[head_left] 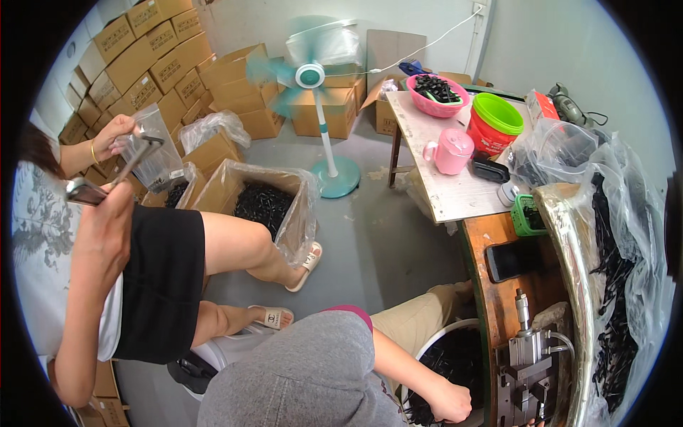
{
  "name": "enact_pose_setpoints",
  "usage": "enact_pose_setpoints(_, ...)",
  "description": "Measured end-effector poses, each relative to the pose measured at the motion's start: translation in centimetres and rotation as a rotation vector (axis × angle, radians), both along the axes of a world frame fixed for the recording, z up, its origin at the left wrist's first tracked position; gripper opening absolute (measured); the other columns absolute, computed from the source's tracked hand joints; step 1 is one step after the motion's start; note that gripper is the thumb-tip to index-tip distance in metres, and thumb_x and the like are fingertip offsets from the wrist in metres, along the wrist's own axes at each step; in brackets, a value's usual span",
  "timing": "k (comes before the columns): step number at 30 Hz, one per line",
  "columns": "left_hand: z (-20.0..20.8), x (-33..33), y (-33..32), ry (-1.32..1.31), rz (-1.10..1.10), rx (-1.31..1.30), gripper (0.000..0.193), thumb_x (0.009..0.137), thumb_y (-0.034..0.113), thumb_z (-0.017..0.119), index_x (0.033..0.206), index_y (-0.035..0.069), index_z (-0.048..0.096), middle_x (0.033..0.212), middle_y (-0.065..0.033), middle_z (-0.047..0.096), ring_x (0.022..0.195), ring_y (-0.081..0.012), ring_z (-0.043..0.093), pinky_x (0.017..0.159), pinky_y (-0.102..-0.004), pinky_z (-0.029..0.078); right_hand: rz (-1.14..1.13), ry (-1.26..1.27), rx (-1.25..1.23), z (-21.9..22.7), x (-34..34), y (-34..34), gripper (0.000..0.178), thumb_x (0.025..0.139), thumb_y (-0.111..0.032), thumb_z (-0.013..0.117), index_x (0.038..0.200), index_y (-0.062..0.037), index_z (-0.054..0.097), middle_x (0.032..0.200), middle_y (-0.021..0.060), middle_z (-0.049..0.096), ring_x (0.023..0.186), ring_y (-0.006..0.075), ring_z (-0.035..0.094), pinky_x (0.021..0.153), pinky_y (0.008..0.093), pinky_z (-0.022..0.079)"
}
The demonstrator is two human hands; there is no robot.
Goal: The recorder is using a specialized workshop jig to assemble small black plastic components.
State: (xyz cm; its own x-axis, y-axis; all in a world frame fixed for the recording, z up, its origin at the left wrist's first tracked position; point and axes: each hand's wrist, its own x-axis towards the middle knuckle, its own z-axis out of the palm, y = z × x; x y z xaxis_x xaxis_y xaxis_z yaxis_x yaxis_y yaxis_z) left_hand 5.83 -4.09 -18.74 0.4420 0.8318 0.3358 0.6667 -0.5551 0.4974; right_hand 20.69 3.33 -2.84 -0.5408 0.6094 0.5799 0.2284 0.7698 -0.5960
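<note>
At the lower edge, my left arm comes out of a grey sleeve with a magenta hem. My left hand [452,403] is closed over the rim of a white bucket [427,346] full of small black parts [452,356]; whatever its fingers hold is hidden. Only a sliver of my right hand [533,423] shows at the bottom edge, by a metal clamping fixture [525,377] with a micrometer-style knob [523,304]. A dark phone [514,259] lies on the wooden bench [484,231] beyond the fixture.
At the left stands a co-worker [160,285] holding a clear bag [153,135] and a metallic object [87,192]. Lined cartons [213,186], a running fan [310,75] and stacked boxes [153,53] are behind. The white table [420,153] bears a pink basin [440,107], red bucket [491,132] and pink mug [453,151].
</note>
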Motion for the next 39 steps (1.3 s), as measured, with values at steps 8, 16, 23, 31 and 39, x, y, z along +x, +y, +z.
enact_pose_setpoints(8, -3.6, 2.1, 0.0, 0.026, 0.048, 0.037, 0.02, 0.069, 0.019, 0.07, 0.075, -0.001, 0.072, 0.085, -0.0158, 0.07, 0.077, -0.037, 0.071, 0.06, -0.0486, 0.054, -0.138, -0.094, -0.045, 0.7, -0.4, -1.0, 0.027, 0.089, -0.005, 0.079, 0.113, 0.0034, 0.069, 0.141, 0.0216, 0.054, 0.114, 0.0312, 0.065, 0.088, 0.0358, 0.064)
enact_pose_setpoints(16, 0.9, -1.0, -3.1, 0.051, 0.083, -0.033, 0.017, 0.073, 0.018, 0.068, 0.077, 0.001, 0.069, 0.085, -0.0136, 0.066, 0.075, -0.0339, 0.069, 0.058, -0.0472, 0.056, -0.118, 0.037, -0.23, -0.2, -3.0, -2.9, 0.027, 0.094, 0.006, 0.062, 0.12, 0.0028, 0.061, 0.145, 0.0177, 0.049, 0.125, 0.0312, 0.059, 0.099, 0.0384, 0.052)
enact_pose_setpoints(23, 8.9, -10.1, -4.6, -0.243, 0.438, 0.5, 0.022, 0.074, 0.022, 0.083, 0.088, 0.01, 0.072, 0.084, -0.0022, 0.069, 0.073, -0.0215, 0.066, 0.063, -0.0348, 0.054, -0.191, 0.077, -0.276, -1.1, -1.3, -3.7, 0.028, 0.081, 0.006, 0.076, 0.107, 0.0003, 0.067, 0.138, 0.0168, 0.056, 0.119, 0.0274, 0.063, 0.092, 0.0329, 0.051)
enact_pose_setpoints(31, 13.2, -31.8, -9.8, -0.136, 1.537, 0.918, 0.015, 0.094, 0.017, 0.073, 0.103, 0.007, 0.068, 0.096, -0.0028, 0.06, 0.081, -0.0176, 0.053, 0.08, -0.0312, 0.047, -0.184, 0.124, -0.314, -2.4, -1.3, -4.6, 0.029, 0.078, 0.006, 0.077, 0.104, 0.0017, 0.066, 0.135, 0.0176, 0.057, 0.11, 0.0245, 0.063, 0.09, 0.0319, 0.05)
enact_pose_setpoints(39, 8.4, -48.0, -15.6, -0.266, 1.876, 0.015, 0.044, 0.102, 0.045, 0.057, 0.112, 0.003, 0.067, 0.101, -0.0081, 0.067, 0.096, -0.0264, 0.065, 0.085, -0.0398, 0.05, -0.218, 0.098, -0.309, -2.5, -0.9, -5.2, 0.027, 0.079, 0.006, 0.076, 0.103, 0.0021, 0.066, 0.134, 0.0183, 0.057, 0.111, 0.024, 0.063, 0.093, 0.0327, 0.05)
